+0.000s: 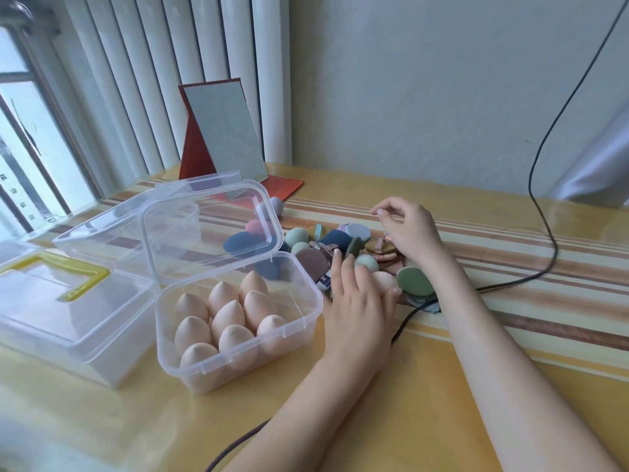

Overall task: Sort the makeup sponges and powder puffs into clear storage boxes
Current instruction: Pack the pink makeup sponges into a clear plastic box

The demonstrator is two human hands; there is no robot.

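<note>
Both hands over sponge pile (357, 253) | left hand (357, 298) flat, fingers straight | right hand (408, 233) loosely curled, empty

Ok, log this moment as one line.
left hand open on pile | right hand curled over puffs, hold unclear | open box holds peach sponges

Open storage box (238, 338) stood on the table (374, 420), left of centre, its lid (211, 229) tilted up behind it. Sponges (224, 318) stood upright in rows inside it. A shut box (68, 311) with a handle on top sat just left of it, touching or nearly so; another clear box (112, 229) lay behind that. A heap of sponges and puffs (343, 250) lay right of the open box. Left hand (357, 301) rested at the heap's near edge; right hand (408, 233) hung over its far right side. A mirror (224, 134) stood behind the boxes, before the curtain (153, 80). A cable (541, 185) ran down the wall onto the table and under the heap.
</note>
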